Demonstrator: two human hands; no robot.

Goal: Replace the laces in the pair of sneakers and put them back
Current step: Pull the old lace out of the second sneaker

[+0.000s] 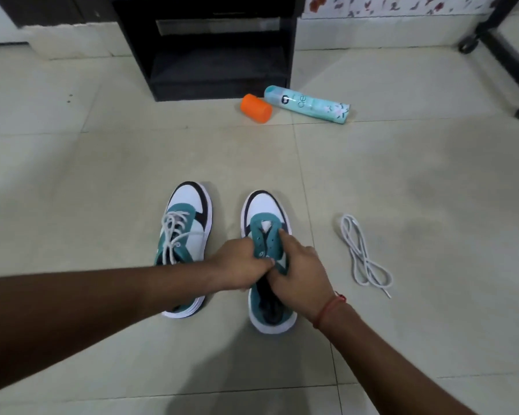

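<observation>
Two teal, white and black sneakers stand side by side on the tiled floor, toes pointing away from me. The left sneaker (189, 235) carries a loose white lace through its eyelets. The right sneaker (267, 226) has no lace. My left hand (240, 268) grips its left eyelet flap and my right hand (297, 274) grips its right flap, index finger stretched along the teal upper. A loose white lace (363, 259) lies coiled on the floor to the right of the shoes.
A black open shoe rack (204, 49) stands against the wall ahead. An orange cap (256, 108) and a light-blue spray can (307, 104) lie on the floor in front of it. A black furniture leg (504, 55) crosses the upper right corner.
</observation>
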